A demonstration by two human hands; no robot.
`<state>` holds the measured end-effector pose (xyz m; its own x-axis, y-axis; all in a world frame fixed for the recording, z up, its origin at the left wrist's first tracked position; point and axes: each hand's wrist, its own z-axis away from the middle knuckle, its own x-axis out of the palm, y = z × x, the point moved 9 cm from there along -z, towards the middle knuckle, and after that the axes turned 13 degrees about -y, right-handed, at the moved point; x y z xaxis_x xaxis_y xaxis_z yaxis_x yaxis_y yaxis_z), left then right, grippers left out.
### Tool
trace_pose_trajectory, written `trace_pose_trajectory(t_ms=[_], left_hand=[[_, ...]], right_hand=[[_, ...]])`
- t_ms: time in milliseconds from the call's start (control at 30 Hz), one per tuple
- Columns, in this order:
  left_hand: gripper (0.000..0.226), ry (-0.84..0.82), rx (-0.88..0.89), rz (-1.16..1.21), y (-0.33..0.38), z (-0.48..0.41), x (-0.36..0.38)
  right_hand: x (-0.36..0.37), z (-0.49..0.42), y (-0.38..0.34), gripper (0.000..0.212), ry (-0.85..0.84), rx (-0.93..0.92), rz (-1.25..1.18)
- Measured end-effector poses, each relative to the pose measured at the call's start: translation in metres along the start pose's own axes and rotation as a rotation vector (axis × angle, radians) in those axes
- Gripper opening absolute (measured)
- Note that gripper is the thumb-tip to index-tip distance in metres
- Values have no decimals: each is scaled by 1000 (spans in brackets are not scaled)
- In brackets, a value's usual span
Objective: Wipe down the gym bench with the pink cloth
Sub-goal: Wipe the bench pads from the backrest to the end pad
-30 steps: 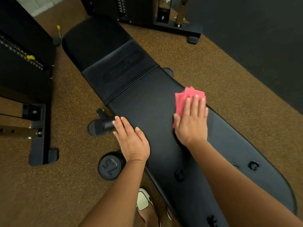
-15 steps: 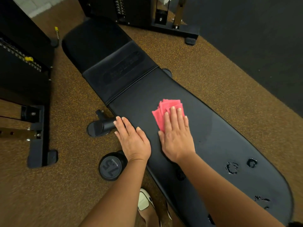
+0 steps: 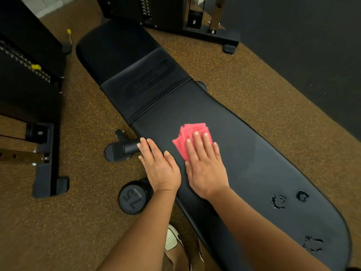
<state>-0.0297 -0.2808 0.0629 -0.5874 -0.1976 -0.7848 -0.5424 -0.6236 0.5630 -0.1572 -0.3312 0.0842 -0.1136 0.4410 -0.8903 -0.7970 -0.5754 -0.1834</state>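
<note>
Pink cloth (image 3: 190, 132) slid left across the bench (image 3: 254, 163), beneath flat fingers (image 3: 197, 143) of right hand (image 3: 206, 171).

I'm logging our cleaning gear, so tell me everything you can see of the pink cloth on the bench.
The pink cloth looks like thin fabric, folded into several layers whose edges fan out. It lies flat on the black padded gym bench, mid-pad, pressed under the straight fingers of the right hand, which hides its near part.
</note>
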Motion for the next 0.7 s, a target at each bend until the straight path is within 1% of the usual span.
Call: trace_pose_trajectory(t_ms=[67, 100, 133, 167, 200, 267, 300, 333, 367, 400, 533, 567, 600, 633, 700], left_hand=[[61, -5, 1, 10, -1, 1, 1], [61, -8, 3, 13, -1, 2, 1], [61, -12, 1, 21, -1, 2, 1], [62, -18, -2, 29, -1, 2, 1], [62, -20, -1, 34, -1, 2, 1], [62, -19, 5, 40, 0, 0, 0], [62, -18, 5, 44, 0, -1, 0], [62, -17, 5, 47, -1, -1, 0], [62, -18, 7, 51, -1, -1, 0], [63, -18, 12, 58, -2, 0, 0], [65, -33, 11, 73, -3, 2, -1], [67, -40, 12, 62, -2, 2, -1], [68, -47, 13, 50, -1, 2, -2], [69, -54, 14, 40, -1, 2, -2], [71, -72, 13, 31, -1, 1, -2]], right_hand=[[11, 16, -3, 61, -39, -191, 106], [15, 23, 0, 61, -51, -256, 143], [16, 27, 6, 62, -53, -282, 167], [15, 28, 12, 62, -50, -258, 172], [13, 24, 19, 63, -45, -185, 144], [5, 13, 23, 64, -14, 28, 32], [2, 9, 19, 64, -1, 114, -23], [2, 5, 11, 64, 3, 161, -60], [4, 4, 1, 64, -1, 161, -70], [7, 5, -9, 63, -9, 120, -51], [20, 20, -20, 61, -69, -201, 104], [22, 21, -18, 62, -75, -242, 124], [20, 20, -15, 62, -71, -243, 130], [16, 17, -14, 63, -61, -204, 116], [10, 9, -17, 64, -59, -81, 46]])
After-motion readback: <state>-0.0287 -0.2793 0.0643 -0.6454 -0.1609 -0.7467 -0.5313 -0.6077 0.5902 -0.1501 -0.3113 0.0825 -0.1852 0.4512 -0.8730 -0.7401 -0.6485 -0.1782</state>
